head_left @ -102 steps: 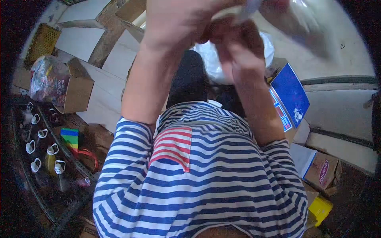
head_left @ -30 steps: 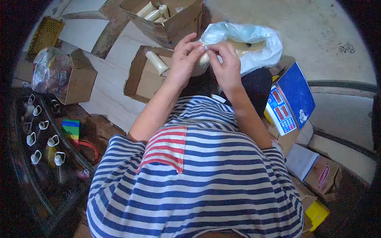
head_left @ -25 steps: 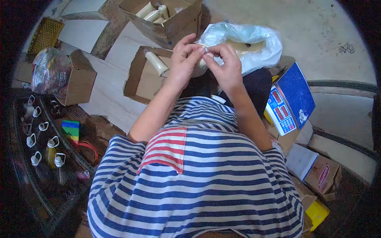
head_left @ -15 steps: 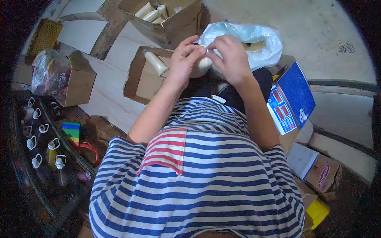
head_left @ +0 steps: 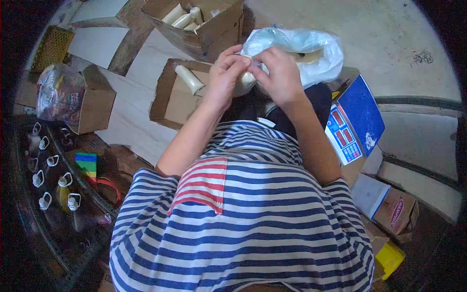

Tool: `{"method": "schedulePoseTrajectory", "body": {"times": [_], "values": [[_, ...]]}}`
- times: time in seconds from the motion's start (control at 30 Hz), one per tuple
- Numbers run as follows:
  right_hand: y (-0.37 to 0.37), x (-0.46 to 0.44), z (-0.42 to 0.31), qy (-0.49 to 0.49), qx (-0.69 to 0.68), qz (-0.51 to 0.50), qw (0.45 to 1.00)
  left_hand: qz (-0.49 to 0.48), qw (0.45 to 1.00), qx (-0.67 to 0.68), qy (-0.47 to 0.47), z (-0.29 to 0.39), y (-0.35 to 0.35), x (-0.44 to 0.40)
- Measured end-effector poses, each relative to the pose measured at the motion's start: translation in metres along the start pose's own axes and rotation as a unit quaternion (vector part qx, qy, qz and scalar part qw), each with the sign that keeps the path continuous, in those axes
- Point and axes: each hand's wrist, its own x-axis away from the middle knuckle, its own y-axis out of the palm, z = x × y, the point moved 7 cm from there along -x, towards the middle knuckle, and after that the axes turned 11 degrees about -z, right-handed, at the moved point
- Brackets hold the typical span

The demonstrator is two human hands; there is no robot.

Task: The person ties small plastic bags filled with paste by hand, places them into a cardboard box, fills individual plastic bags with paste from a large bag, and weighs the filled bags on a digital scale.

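Observation:
A clear plastic bag with cream-coloured contents [head_left: 246, 82] hangs below my fingers, partly hidden by them. My left hand [head_left: 226, 73] pinches its gathered top. My right hand [head_left: 278, 73] has thumb and forefinger closed on the same top, touching the left fingertips. Left of my hands, one filled cream tube [head_left: 189, 80] lies in a shallow cardboard box [head_left: 161, 90]. Behind it a taller cardboard box [head_left: 219, 36] holds several similar tubes. A large white plastic bag [head_left: 325, 68] lies open just beyond my right hand.
A blue and white scale [head_left: 360, 114] stands at the right, near a brown carton [head_left: 396, 211] and a yellow object [head_left: 389, 260]. At the left are a box [head_left: 99, 100] with a bag of colourful packets [head_left: 58, 97], and several bottles [head_left: 74, 209] with white caps.
My hands have come down from the raised, blurred position to the bag top, uncovering the boxes. Since half a second ago, my right hand has shifted slightly and the view has moved a little.

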Motion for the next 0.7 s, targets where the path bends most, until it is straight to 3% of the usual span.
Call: {"method": "schedulePoseTrajectory", "body": {"times": [0.1,0.23,0.4,0.5,0.57,0.6,0.63,0.67,0.7], "values": [[-0.003,0.005,-0.013,-0.049,0.054,0.028,0.997,-0.008,0.999,-0.033,-0.004,0.000,-0.002,0.000],[-0.012,0.004,-0.019,-0.045,0.111,-0.010,0.993,-0.036,0.994,-0.104,-0.004,0.001,0.002,0.000],[-0.005,-0.003,-0.009,-0.075,0.194,-0.079,0.975,-0.054,0.996,-0.072,-0.020,-0.001,0.005,-0.002],[0.002,-0.004,-0.010,-0.135,0.096,-0.151,0.975,-0.077,0.994,-0.073,-0.021,0.003,0.006,-0.003],[0.007,0.000,-0.011,-0.108,0.008,-0.139,0.984,-0.076,0.993,-0.092,-0.006,0.004,0.004,-0.005],[0.014,0.002,-0.012,-0.108,0.007,-0.142,0.984,-0.063,0.985,-0.160,0.019,0.007,0.002,-0.008],[0.013,0.003,-0.010,-0.101,-0.081,-0.104,0.986,-0.050,0.971,-0.228,0.047,0.011,0.001,-0.010],[0.010,0.004,-0.007,-0.092,-0.167,-0.065,0.980,-0.049,0.971,-0.227,0.046,0.009,0.001,-0.010],[0.010,0.006,-0.009,-0.091,-0.166,-0.065,0.980,-0.037,0.976,-0.209,0.045,0.006,-0.002,-0.010]]}}
